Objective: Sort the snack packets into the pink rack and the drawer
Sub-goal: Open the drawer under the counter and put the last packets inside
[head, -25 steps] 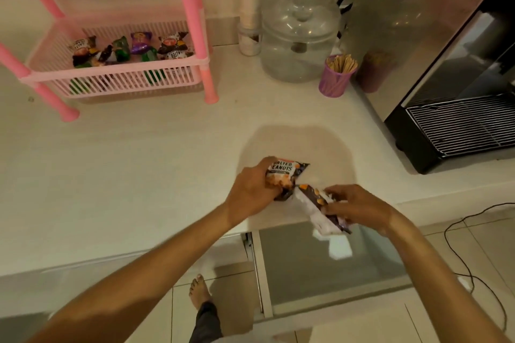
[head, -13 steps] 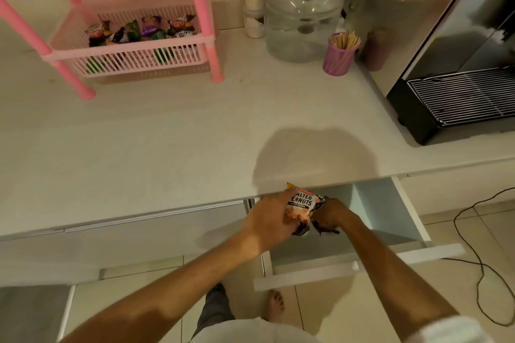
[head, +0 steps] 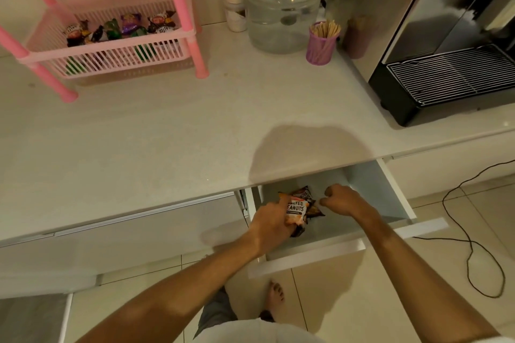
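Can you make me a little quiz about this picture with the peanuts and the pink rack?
1. True or false: the drawer under the counter is pulled open.
2. Which hand grips the salted peanuts packet? A) left hand B) right hand C) neither
3. Fill in: the purple cup of wooden sticks stands beside the clear water ____.

Key
1. True; both hands are over its inside.
2. A. The right hand's fingers are curled beside a darker packet; whether it grips that is unclear.
3. Jug. More snack packets sit in the pink rack.
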### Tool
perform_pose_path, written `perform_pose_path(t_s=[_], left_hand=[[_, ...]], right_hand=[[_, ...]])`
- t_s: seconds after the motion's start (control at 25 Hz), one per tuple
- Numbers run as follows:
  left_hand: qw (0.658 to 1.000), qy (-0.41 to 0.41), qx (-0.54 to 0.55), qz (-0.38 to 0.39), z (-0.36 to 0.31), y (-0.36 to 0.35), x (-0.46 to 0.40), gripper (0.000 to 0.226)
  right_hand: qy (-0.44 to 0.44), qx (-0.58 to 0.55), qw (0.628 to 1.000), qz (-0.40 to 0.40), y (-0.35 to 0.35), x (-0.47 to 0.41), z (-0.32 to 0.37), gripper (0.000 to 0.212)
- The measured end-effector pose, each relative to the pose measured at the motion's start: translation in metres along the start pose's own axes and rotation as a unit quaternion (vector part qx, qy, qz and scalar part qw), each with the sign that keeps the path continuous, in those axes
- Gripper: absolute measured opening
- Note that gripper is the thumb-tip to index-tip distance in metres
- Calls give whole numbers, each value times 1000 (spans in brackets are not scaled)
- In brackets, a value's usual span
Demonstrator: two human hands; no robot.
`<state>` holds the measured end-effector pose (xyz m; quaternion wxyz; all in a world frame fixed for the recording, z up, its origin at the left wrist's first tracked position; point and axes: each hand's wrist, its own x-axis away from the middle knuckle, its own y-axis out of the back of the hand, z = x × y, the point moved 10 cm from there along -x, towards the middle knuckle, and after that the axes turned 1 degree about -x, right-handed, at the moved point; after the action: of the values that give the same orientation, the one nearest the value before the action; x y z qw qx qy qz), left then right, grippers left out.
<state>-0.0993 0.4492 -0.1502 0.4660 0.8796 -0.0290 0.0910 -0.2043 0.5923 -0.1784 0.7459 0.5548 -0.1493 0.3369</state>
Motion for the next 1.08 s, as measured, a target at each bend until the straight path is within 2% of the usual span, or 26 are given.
perform_pose_path(t_s=[0.16,0.32,0.4,0.48,0.6,0.72,0.8,0.92,1.0,1.08], left_hand=[[997,54,42,21,17,-8,-25,52],[992,78,77,64,20,-11,-33,63],[990,36,110,80,5,-6,-27,57],[987,-33,110,110,-13,0,-14,61],[985,-116,-14,128,-31,11,8,93],[979,-123,-93,133,-26,3,29,118],[968,-112,-181,135,-19,-10,40,125],[956,-84,-267,91,-12,-12,42,132],[955,-80,-280,59,-15,-4,41,138],[953,-69,-293,34,-13,5,38,143]], right_hand=[[0,-9,1000,-12,7,19,0,34],[77,-55,995,15,-2,36,29,25],[118,-101,986,60,-9,50,42,21],[148,-85,978,121,-23,64,49,23],[171,13,975,141,-35,71,52,30],[173,46,977,118,-33,71,55,28],[184,55,974,119,-35,74,61,22],[210,89,967,110,-36,81,72,18],[221,133,963,73,-31,83,81,19],[227,181,957,1,-18,83,92,18]])
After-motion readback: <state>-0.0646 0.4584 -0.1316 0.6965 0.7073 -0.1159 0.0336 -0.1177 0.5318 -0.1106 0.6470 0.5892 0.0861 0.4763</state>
